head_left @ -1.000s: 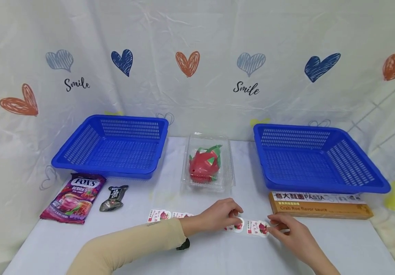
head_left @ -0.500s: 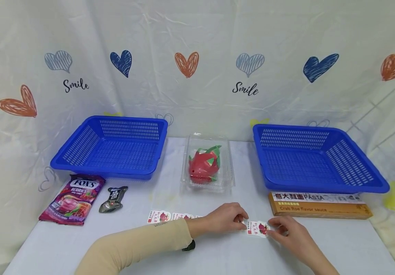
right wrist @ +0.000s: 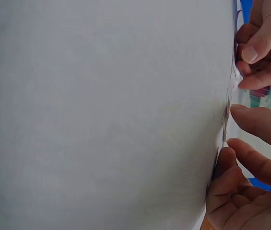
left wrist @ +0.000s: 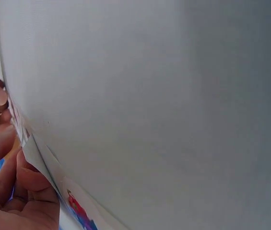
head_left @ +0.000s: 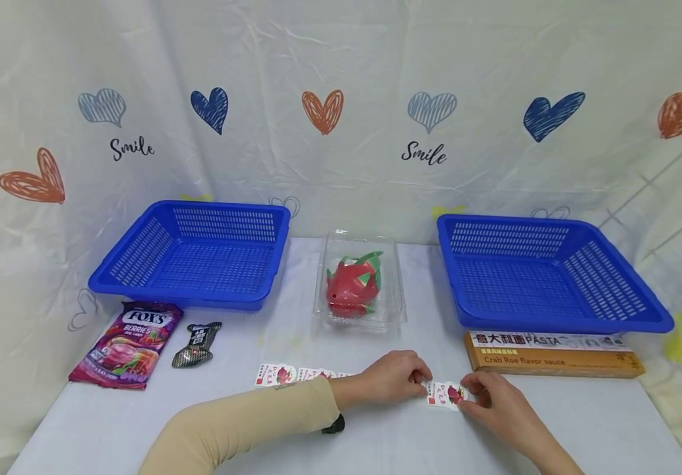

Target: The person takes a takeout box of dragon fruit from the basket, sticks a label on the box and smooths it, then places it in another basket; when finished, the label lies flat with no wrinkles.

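Note:
In the head view a strip of white stickers (head_left: pixel 276 375), printed with red dragon fruit, lies along the front of the table. My left hand (head_left: pixel 397 376) pinches the strip at the left edge of its rightmost sticker (head_left: pixel 443 394) and covers part of the row. At that sticker's right end, the thumb and forefinger of my right hand (head_left: pixel 498 406) hold its edge. The left wrist view shows a raised paper edge (left wrist: pixel 38 158) against my left fingers. The strip appears almost edge-on in the right wrist view, beside my right fingertips.
Behind my hands stands a clear plastic box (head_left: pixel 397 310) with a dragon fruit (head_left: pixel 353 284). Blue baskets (head_left: pixel 186 293) (head_left: pixel 560 324) flank it. A candy bag (head_left: pixel 127 343) and a dark wrapped snack (head_left: pixel 197 344) lie left, a pasta box (head_left: pixel 555 359) right.
My left hand has slid right along the strip to the rightmost sticker, uncovering more stickers behind it. The right hand stays at the strip's end with only a slight shift.

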Demonstrator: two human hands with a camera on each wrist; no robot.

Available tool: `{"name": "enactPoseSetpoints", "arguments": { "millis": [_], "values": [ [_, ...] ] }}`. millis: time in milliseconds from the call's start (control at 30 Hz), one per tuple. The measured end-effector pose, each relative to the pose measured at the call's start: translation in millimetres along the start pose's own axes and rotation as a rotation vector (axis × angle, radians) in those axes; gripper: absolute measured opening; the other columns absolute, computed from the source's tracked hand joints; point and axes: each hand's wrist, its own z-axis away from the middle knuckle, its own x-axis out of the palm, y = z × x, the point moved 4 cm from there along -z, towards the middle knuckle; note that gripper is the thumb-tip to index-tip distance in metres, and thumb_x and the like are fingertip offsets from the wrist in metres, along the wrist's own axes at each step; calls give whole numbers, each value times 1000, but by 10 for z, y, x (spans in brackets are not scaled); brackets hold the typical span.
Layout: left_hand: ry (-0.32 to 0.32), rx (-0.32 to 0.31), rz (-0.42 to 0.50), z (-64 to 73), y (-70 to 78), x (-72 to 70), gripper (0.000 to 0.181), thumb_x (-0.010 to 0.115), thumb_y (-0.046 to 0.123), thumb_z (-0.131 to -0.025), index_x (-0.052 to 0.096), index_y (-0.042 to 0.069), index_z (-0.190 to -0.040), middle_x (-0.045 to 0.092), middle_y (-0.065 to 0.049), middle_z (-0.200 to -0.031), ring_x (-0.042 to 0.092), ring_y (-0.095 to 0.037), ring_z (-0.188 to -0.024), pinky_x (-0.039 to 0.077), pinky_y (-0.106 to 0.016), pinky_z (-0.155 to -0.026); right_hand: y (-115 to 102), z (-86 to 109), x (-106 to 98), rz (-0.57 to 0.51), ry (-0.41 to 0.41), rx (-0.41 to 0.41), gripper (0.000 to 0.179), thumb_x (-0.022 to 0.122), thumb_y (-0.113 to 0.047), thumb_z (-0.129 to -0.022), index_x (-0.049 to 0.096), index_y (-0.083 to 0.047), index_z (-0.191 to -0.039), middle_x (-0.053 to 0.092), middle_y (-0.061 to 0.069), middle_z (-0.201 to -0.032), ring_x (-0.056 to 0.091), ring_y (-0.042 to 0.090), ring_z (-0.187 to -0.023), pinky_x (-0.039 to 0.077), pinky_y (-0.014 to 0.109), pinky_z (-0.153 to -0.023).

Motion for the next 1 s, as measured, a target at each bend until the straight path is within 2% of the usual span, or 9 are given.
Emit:
{"name": "enactPoseSetpoints", "arguments": {
  "millis": [133,333,500,733,1000],
  "values": [
    [24,-23,41,-18,-13,3,14,73,10,-87,75,11,-101,56,14,-73,47,5,-69,39,-9,-66,9,-18,-1,1,-16,19,35,82,-17,-78,66,-6,-108,57,0,-91,52,12,-79,47,24,-66],
    [30,-48,63,-29,-13,7,12,72,9,-87,75,10,-98,56,14,-70,47,5,-67,40,-10,-66,17,-43,7,-8,-42,33,27,81,-14,-79,66,-8,-101,57,0,-91,53,12,-79,48,24,-66],
    [25,-70,60,-22,2,-3,10,74,8,-86,75,10,-97,55,14,-69,47,6,-66,39,-10,-65,4,-35,3,-11,-33,25,21,79,-10,-80,66,-10,-97,58,0,-90,55,11,-79,49,24,-68],
    [25,-54,29,-23,0,-4,11,75,9,-86,75,11,-96,55,14,-70,46,5,-67,39,-10,-65,-10,-34,17,-7,-33,21,15,76,-8,-83,64,-16,-88,58,-4,-86,53,9,-78,47,26,-69],
    [18,-53,27,-28,-16,13,11,75,9,-86,74,11,-97,54,13,-72,46,4,-68,39,-10,-65,-14,-27,21,-37,-32,36,15,74,-6,-84,63,-14,-91,59,-5,-83,52,8,-76,46,24,-68]
  ]
}}
